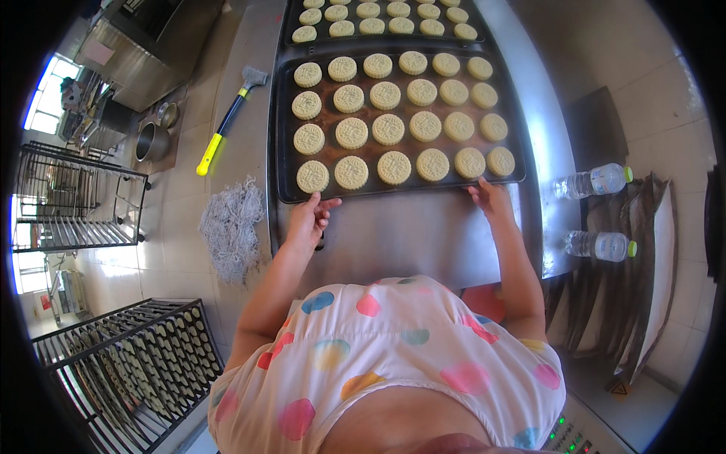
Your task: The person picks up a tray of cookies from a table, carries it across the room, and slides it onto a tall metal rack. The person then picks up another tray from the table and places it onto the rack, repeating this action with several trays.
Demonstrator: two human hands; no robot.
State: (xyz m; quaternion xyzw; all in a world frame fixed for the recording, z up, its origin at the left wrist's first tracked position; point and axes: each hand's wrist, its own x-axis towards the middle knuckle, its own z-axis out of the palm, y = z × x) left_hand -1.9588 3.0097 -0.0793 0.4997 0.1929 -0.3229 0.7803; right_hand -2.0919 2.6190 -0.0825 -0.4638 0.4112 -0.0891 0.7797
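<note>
A dark baking tray (408,189) lies on the metal table, filled with rows of round, pale mooncakes (387,129) with patterned tops and fluted sides. At its near left corner, my left hand (307,218) pinches the rim, the fingers partly curled beneath. My right hand (491,200) grips the same near edge close to the right corner, with some of its fingers hidden under the tray. Just beyond it sits a second tray (291,34) of similar mooncakes, cut off by the top of the view.
Two clear water bottles (594,182) lie at the table's right edge. To the left, a yellow-and-black handled tool (220,130) and a grey string mop head (233,231) are on the floor. A rack of loaded trays (128,306) stands lower left, another rack (79,234) farther back.
</note>
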